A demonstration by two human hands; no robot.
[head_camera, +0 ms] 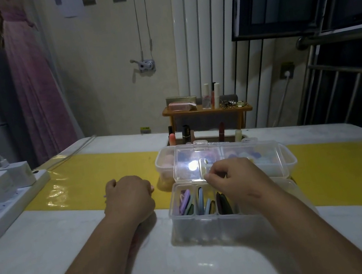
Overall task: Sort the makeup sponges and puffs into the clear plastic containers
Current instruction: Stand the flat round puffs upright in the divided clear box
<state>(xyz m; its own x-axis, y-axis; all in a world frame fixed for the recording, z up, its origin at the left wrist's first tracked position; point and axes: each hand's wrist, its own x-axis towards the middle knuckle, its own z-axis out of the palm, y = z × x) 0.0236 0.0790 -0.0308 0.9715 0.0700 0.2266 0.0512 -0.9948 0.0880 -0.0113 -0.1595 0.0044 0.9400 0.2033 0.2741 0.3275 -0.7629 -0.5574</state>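
Right hand [234,180] fingers [212,175] pinch the clear lid [186,159] over the container [196,223] of puffs [186,201]. Left hand [129,198] fingers curl on the surface [74,248], hold unclear. Wall notices [73,2] unreadable.

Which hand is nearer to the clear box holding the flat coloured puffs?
Right. The right hand is over the clear box's far side, fingers pinching its raised lid. The left hand rests curled on the table, apart to the box's left.

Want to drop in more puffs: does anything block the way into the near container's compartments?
The clear lid is raised off the near container. Only the right hand, gripping the lid, hangs over its right side; its left compartments lie open.
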